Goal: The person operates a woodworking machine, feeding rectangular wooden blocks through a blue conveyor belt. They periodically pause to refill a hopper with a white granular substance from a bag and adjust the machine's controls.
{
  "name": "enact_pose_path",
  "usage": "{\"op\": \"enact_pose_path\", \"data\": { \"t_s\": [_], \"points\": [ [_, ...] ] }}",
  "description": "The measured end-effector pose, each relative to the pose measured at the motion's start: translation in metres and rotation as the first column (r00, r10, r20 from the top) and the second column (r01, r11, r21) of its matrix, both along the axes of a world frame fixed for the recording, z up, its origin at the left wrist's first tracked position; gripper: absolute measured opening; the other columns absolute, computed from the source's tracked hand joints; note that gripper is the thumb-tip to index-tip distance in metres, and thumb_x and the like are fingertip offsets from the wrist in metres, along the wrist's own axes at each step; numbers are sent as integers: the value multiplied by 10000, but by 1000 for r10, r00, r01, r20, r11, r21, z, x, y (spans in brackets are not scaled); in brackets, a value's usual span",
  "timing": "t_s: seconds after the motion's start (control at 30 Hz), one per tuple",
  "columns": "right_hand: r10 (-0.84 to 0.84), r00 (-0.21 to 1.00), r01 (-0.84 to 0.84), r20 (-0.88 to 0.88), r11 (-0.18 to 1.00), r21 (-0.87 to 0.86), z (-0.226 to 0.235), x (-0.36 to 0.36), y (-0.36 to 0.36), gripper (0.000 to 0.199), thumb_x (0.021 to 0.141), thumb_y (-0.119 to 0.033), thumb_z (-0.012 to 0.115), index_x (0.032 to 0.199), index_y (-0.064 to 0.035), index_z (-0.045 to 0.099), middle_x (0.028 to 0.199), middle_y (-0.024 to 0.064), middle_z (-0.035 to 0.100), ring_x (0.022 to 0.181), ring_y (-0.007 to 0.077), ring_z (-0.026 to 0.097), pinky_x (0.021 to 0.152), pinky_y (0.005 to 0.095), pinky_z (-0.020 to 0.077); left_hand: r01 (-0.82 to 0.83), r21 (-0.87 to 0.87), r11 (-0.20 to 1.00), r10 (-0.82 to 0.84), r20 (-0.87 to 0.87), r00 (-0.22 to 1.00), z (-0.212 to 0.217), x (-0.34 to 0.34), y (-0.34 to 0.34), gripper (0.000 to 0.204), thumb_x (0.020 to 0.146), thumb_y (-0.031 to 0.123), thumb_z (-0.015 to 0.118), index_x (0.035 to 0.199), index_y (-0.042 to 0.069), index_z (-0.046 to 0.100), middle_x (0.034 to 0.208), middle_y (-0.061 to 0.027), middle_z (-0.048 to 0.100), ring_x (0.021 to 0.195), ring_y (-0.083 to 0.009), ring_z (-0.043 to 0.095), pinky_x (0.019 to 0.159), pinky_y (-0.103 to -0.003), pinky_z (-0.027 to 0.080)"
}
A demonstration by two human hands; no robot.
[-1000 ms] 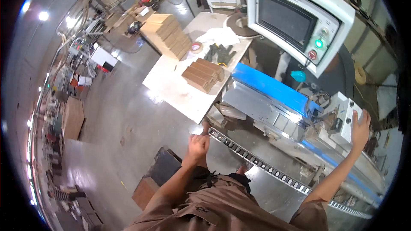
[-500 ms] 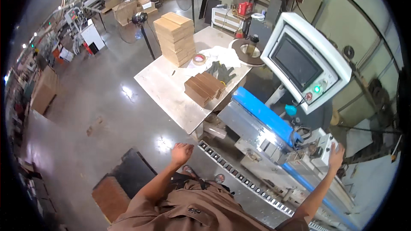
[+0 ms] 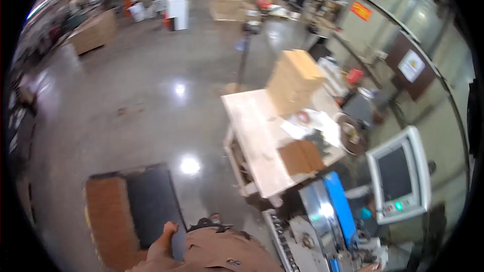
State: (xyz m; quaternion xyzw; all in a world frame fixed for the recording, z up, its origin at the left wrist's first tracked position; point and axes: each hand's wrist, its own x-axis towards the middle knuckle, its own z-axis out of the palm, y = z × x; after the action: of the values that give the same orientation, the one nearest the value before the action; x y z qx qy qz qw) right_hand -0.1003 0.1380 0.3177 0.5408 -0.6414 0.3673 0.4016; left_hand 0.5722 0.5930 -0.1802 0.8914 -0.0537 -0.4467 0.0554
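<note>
My left hand [image 3: 171, 227] hangs in front of the dark flat board [image 3: 154, 199] at the lower left, apart from the machine. Blurred, its fingers look curled in, and nothing shows in them. Only a smeared sliver of my right hand [image 3: 374, 268] shows at the lower edge, beside the machine [image 3: 312, 244]; its fingers are hidden. Along the machine runs a blue cover [image 3: 342, 209]. Above it stands a white-framed control panel [image 3: 372, 171] with a dark screen and a lit green button. Brown blocks [image 3: 301, 157] lie on the table's near right part.
The pale table [image 3: 252, 136] carries a tall stack of tan boards [image 3: 292, 83], a tape roll [image 3: 303, 117] and white paper or cloth [image 3: 325, 126]. A brown stack [image 3: 108, 216] adjoins the dark board. Cartons [image 3: 93, 32] stand far off on the grey floor [image 3: 151, 85].
The view has swung left, so table, machine and control panel sit further right. My left hand is lower, before the dark board. My right hand, earlier on the machine's control box, has mostly left the picture.
</note>
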Motion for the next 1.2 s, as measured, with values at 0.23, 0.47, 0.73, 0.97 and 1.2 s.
{"op": "enact_pose_path", "data": {
  "t_s": [0.23, 0.47, 0.73, 0.97, 1.2],
  "points": [
    [414, 586, -782, 696, 515, 351, -260, 275, -48, 233, 1049, -140, 669, 1223, 11, 638, 1135, 133, 651, 966, 259, 622, 861, 361, 532, -23, 96, 995, 33, -109, 994, -18, 27, 52, 565, 956, 542, 700, 1298, 95, 757, 1395, -190, 696, 1318, -400, 650, 1091, -512, 535],
    [608, 52, -853, 792, -385, 351, -185, 534, 14, 172, 933, -38, 689, 1099, 3, 667, 1026, 141, 645, 850, 269, 669, 790, 359, 550, 2, -612, 791, 129, 169, 977, 4, 113, -151, 480, 1004, 467, 626, 1268, 86, 752, 1198, -237, 751, 1126, -450, 700, 982, -531, 546],
    [439, 190, -766, 878, -494, 412, -196, 655, -17, 151, 931, -91, 727, 1055, -6, 725, 942, 130, 740, 819, 256, 718, 782, 368, 571, 74, -822, 565, 95, 154, 984, 91, 248, -287, 504, 1001, 439, 667, 1357, 82, 695, 1244, -189, 753, 1143, -392, 714, 984, -466, 556],
    [311, 174, -691, 934, -638, 341, -198, 820, -48, 217, 927, -184, 791, 1063, -17, 764, 950, 114, 760, 857, 209, 729, 816, 347, 579, -187, -507, 841, 279, 111, 954, 18, 360, -171, 537, 979, 497, 640, 1317, 94, 746, 1290, -184, 745, 1215, -376, 699, 1041, -472, 548],
    [88, -70, -239, 994, -969, 69, -70, 1018, -104, 260, 888, -253, 871, 1053, -69, 791, 1008, 83, 755, 929, 233, 718, 841, 356, 572, -707, -539, 458, 724, -236, 649, 13, 420, -58, 181, 999, 190, 699, 921, 38, 761, 765, -30, 702, 624, -142, 638, 562, -326, 524]
  ]
}}
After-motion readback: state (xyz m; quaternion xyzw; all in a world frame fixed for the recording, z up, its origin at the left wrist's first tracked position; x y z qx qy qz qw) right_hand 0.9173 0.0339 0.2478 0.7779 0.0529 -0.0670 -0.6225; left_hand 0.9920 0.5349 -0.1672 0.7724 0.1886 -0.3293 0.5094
